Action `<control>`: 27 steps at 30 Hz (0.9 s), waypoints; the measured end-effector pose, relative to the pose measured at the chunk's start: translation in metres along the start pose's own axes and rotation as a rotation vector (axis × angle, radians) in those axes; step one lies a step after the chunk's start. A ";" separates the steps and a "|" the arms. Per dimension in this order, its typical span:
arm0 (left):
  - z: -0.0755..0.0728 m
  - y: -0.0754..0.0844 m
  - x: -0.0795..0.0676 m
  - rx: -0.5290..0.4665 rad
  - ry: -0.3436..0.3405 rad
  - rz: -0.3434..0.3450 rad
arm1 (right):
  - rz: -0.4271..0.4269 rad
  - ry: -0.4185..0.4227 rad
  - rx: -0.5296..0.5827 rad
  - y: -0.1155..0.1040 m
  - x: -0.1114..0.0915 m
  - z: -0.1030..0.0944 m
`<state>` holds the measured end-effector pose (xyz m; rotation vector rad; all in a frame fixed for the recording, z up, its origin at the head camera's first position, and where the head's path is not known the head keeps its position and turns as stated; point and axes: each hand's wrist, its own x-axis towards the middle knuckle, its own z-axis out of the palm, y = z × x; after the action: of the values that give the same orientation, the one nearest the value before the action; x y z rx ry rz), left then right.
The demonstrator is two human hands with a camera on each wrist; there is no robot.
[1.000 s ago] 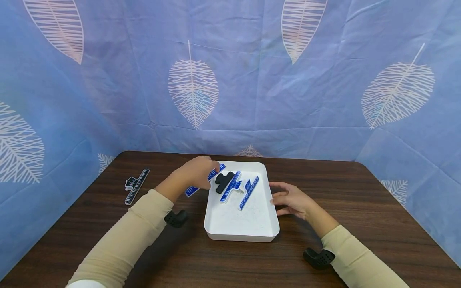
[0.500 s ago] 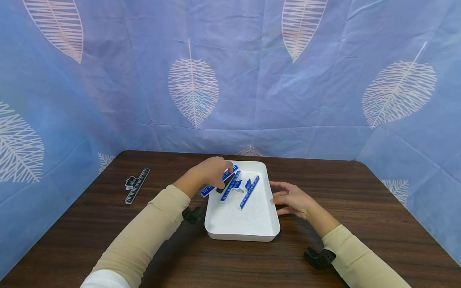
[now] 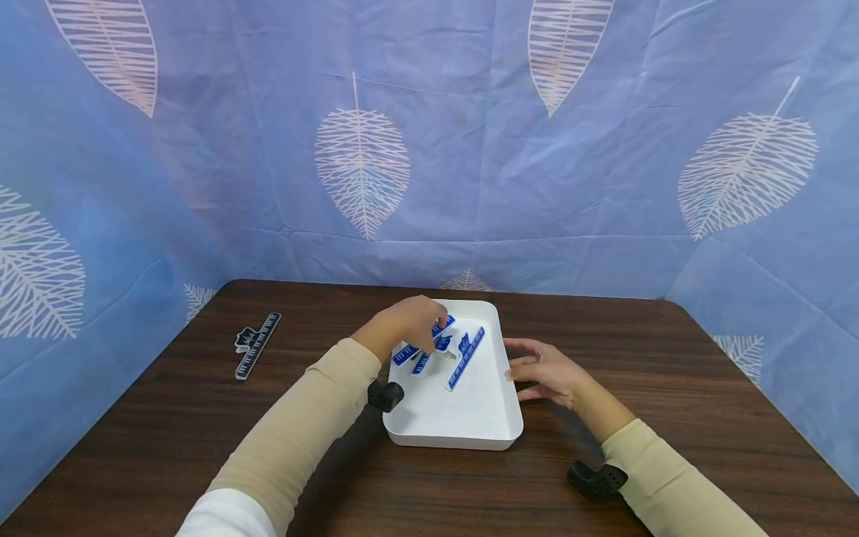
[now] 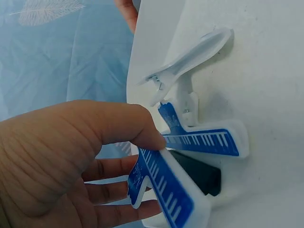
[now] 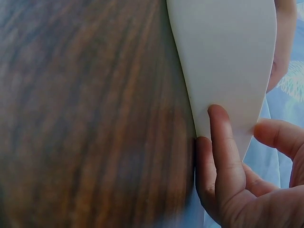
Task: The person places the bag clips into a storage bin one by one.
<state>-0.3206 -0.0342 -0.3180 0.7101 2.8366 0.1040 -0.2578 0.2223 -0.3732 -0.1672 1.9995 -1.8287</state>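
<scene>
My left hand (image 3: 408, 322) pinches a blue-and-white clip with a piano-key pattern (image 4: 172, 192) between thumb and fingers, over the far left part of a white tray (image 3: 456, 426). Beneath it in the tray lie a second blue piano-key clip (image 4: 204, 141) and a black clip (image 4: 202, 173), partly covered. A further blue clip (image 3: 466, 359) lies to the right of these, inside the tray; in the left wrist view it shows its white side. My right hand (image 3: 545, 373) touches the tray's right wall with fairly straight fingertips (image 5: 219, 114).
A black clip with white piano keys (image 3: 258, 346) lies on the dark wooden table (image 3: 168, 432), well left of the tray. Blue cloth with white leaf prints (image 3: 443, 171) hangs behind and at both sides.
My left hand has carried the blue clip rightward from the tray's left edge to over the other clips, hiding the black one in the head view. My right hand stays at the tray.
</scene>
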 end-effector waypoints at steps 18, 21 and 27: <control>0.009 0.003 0.009 -0.036 -0.057 -0.013 | 0.002 0.006 0.002 -0.001 -0.001 0.000; 0.008 0.003 0.008 -0.022 -0.057 -0.011 | 0.002 0.006 0.001 -0.001 -0.001 0.000; 0.006 0.003 0.006 -0.012 -0.045 0.000 | -0.001 0.009 -0.004 -0.001 -0.001 0.000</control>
<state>-0.3227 -0.0286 -0.3245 0.7004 2.7908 0.1038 -0.2568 0.2224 -0.3723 -0.1618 2.0094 -1.8296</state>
